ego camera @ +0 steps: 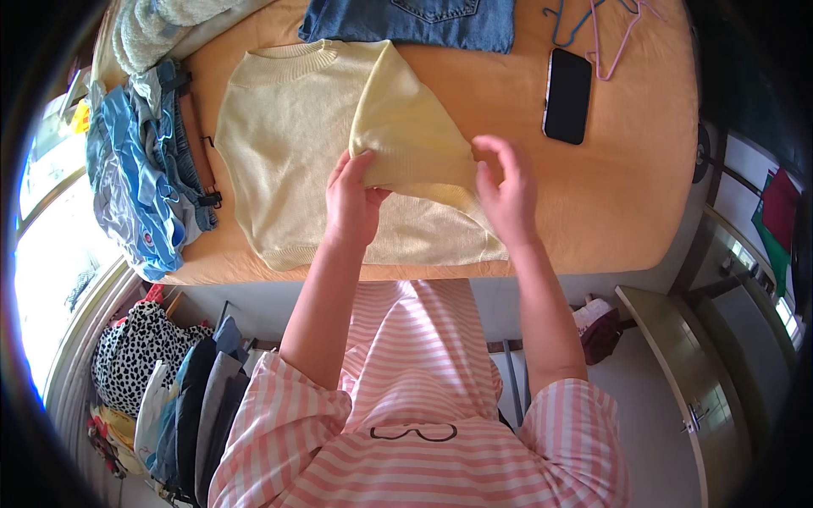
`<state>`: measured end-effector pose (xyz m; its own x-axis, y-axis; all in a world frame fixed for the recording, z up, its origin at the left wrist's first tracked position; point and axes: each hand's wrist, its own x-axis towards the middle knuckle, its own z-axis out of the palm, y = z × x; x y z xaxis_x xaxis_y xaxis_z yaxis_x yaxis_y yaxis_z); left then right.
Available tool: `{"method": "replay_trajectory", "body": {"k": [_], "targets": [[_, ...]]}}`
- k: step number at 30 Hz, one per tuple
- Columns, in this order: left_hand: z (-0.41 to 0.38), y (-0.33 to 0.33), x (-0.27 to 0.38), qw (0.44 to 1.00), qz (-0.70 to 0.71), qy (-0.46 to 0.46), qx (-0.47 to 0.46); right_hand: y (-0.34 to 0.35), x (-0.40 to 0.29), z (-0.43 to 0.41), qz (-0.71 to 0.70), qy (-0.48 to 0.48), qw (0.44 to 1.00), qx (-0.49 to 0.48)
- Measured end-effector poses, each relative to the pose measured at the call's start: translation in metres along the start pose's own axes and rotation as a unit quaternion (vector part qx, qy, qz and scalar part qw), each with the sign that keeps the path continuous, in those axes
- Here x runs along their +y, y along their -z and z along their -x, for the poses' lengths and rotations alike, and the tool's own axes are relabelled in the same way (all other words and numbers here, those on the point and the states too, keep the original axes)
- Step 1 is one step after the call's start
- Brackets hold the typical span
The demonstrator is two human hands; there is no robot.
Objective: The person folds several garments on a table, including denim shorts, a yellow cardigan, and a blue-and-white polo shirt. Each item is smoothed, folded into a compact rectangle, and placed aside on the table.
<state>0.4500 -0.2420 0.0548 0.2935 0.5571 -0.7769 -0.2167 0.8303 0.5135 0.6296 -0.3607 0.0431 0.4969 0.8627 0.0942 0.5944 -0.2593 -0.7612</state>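
A pale yellow knitted sweater (286, 146) lies on the orange bed sheet (635, 203), its ribbed collar towards the far side. One sleeve (406, 114) is folded across the body. My left hand (356, 197) pinches the folded sleeve between thumb and fingers and lifts its edge a little. At the sweater's right edge my right hand (508, 190) is slightly blurred, with thumb and fingers curved apart. I see nothing between those fingers; whether a fingertip touches the knit is unclear.
Folded blue jeans (444, 25) lie beyond the collar. On the right are a smartphone (567, 96), a pink hanger (613, 51) and a blue hanger (562, 25). Crumpled blue clothes (136, 171) and a brown belt (195, 140) lie left. Hanging clothes (197, 394) and a door (673, 368) stand nearby.
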Motion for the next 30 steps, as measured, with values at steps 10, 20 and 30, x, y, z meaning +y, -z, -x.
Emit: {"method": "replay_trajectory", "body": {"k": [10,20,30], "targets": [[0.0,-0.021,0.013,0.997,0.014,0.009,-0.078,-0.014,0.006,0.031,-0.052,-0.151,0.983,-0.09],[-0.018,-0.11,0.011,0.984,-0.039,-0.012,-0.174,0.001,0.051,0.043,-0.087,-0.304,0.944,0.093],[-0.045,-0.013,-0.042,0.714,-0.56,-0.419,0.033,0.014,0.082,0.045,-0.347,-0.462,0.815,0.037]]}}
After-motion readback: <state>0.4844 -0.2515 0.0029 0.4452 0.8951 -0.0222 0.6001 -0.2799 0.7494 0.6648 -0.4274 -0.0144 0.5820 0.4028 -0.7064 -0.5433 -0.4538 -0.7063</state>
